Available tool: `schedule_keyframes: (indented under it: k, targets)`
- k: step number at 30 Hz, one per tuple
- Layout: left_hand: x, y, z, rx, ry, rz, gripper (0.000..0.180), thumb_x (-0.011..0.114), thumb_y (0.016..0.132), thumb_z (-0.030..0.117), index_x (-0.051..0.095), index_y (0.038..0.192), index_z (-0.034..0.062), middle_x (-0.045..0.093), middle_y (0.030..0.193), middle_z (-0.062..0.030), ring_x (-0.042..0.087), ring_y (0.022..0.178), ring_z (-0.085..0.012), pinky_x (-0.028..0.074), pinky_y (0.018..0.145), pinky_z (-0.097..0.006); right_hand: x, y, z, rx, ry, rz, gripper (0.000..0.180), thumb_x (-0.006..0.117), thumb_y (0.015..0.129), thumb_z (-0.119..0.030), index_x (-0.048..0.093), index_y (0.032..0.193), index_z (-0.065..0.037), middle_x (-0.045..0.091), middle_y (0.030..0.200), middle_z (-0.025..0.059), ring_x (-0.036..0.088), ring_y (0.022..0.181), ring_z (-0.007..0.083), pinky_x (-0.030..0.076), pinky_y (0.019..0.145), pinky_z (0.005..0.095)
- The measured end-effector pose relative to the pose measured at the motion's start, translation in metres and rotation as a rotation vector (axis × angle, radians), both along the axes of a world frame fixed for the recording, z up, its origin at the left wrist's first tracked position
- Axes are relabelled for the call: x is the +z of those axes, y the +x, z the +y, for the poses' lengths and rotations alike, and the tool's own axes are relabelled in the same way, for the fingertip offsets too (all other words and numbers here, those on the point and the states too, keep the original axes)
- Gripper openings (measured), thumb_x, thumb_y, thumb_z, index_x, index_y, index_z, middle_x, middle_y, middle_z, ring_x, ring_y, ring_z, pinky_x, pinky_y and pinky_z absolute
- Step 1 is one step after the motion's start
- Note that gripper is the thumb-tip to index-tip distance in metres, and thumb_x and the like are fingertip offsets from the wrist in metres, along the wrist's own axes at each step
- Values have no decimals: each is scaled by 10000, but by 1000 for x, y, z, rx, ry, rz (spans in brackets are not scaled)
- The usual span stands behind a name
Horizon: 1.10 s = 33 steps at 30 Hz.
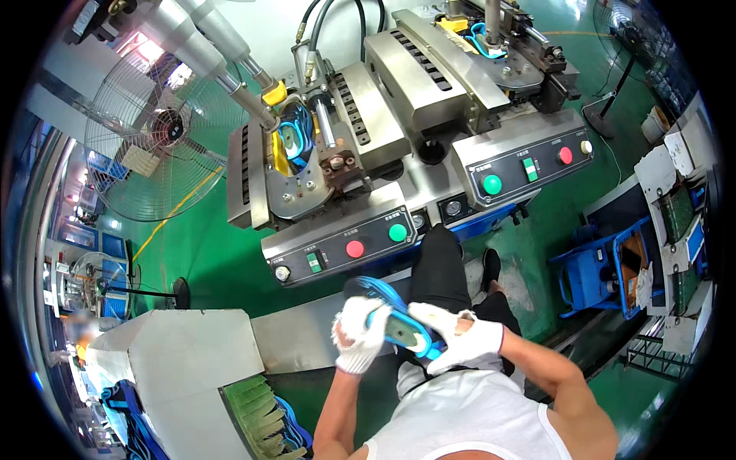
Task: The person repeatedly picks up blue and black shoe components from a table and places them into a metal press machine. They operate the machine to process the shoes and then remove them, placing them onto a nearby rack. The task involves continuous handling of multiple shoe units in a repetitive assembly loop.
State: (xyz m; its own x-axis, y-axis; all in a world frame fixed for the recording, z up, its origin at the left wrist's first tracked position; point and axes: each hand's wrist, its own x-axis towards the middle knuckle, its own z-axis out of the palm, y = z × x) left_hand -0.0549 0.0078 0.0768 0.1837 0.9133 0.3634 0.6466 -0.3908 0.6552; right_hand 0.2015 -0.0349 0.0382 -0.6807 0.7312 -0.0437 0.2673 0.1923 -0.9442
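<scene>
A bright blue shoe upper with a dark front end and a grey-green inside is held in front of my lap. My left hand, in a white knit glove, grips its left side with the fingers curled over the edge. At the other end, my white-gloved right hand holds it by the lower right rim. Beyond my hands, a second blue and dark shoe upper sits in the left station of a metal press machine, beside yellow pads.
Control panels with a red button and a green button face me. A pale table stands at left, with green strips and more blue pieces. A blue stool is at right; a fan stands far left.
</scene>
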Motion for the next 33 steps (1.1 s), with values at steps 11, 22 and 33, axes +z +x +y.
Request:
schedule_keyframes:
  k: [11,22,33]
  targets:
    - [33,251,16,-842,41,23,291,729,946,367,714,1073,106,657,1015,-81,701,920,-307,534,767,-455,-35,82,-145,-1174,-244,453,893,854,842,-249,430,1573,36,673,1412,144,699,1228,307,570,1013,412]
    - [14,284,-25,-1095,-66,-34,508,852,820,35,666,1290,-14,659,1307,-227,711,1040,-353,621,852,-385,-4,198,-193,-1930,157,1321,426,696,982,-126,647,1400,-64,673,1387,107,649,1279,252,512,1115,435]
    - [-61,224,-2,-984,-371,179,537,837,864,48,620,1351,-15,621,1344,-220,716,1050,-321,628,805,-368,51,584,-94,-2638,205,-526,992,737,798,-714,601,1460,12,678,1397,257,644,1308,395,475,1123,469]
